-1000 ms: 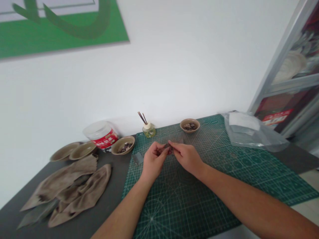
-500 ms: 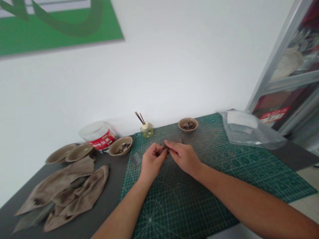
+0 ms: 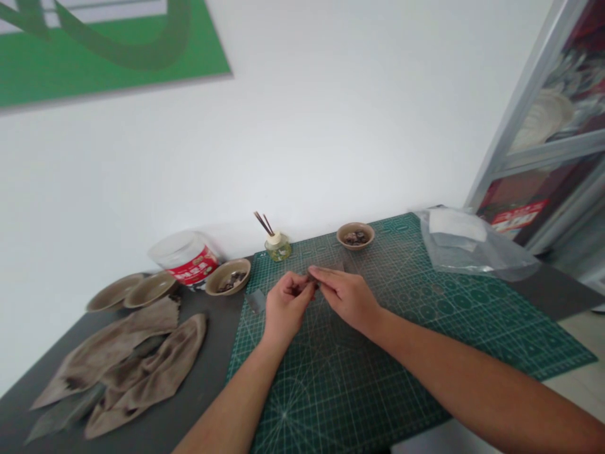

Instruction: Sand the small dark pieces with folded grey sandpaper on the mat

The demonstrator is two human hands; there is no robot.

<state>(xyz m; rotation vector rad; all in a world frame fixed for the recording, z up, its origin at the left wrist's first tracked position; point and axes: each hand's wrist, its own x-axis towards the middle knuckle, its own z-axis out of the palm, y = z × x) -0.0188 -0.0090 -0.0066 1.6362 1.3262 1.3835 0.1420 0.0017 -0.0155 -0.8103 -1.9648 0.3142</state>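
Note:
My left hand (image 3: 287,304) and my right hand (image 3: 348,295) meet above the green cutting mat (image 3: 326,391). Between their fingertips is a small dark piece (image 3: 312,276), mostly covered, so its kind does not show. Both hands are closed in a pinch on it. Just left of my left hand, a small grey flat plate (image 3: 256,301) lies on the mat. A clear sheet, hard to make out, seems to lie on the mat beyond my right hand.
Bowls with small dark pieces stand at the left (image 3: 218,289) and the back (image 3: 355,243). Behind are a reed diffuser (image 3: 278,247) and a red-labelled jar (image 3: 191,263). Brown cloths (image 3: 155,378) lie at left, a clear plastic bag (image 3: 472,252) at right.
My fingertips have shifted very slightly left, still pinching the small dark piece. The whole view has moved a little; the other things stay where they were.

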